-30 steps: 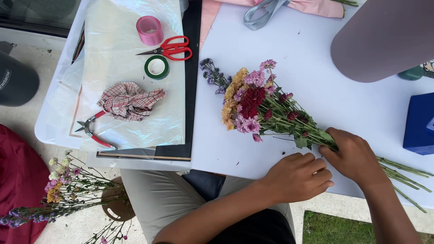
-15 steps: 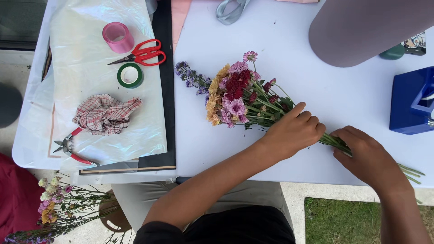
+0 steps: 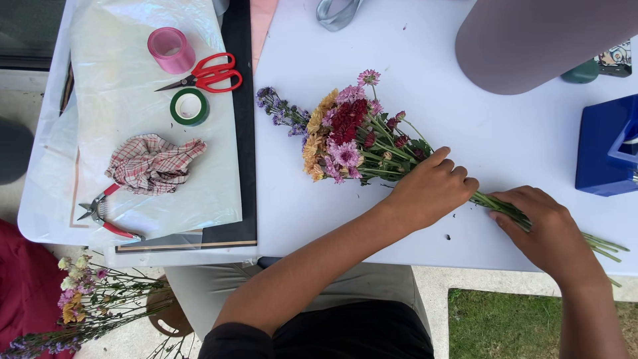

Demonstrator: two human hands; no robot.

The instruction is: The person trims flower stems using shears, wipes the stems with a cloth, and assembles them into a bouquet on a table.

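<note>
Since earlier frame, left hand (image 3: 432, 189) slid up stems toward blooms; right hand (image 3: 541, 223) stayed low on stems. Left hand lay curled over bouquet (image 3: 352, 136) just below flower heads, fingers closed round it. Right hand pinched green stems (image 3: 601, 244) near cut ends, at 3 o'clock from left. Bouquet lay flat on white table (image 3: 372, 53), heads pointing to 10 o'clock. Blue box (image 3: 605, 149) at 2 o'clock. Far at 9–10 o'clock: checked cloth (image 3: 153, 163), green tape (image 3: 189, 106), scissors (image 3: 206, 73), pink roll (image 3: 171, 50), snips (image 3: 103, 213).
</note>
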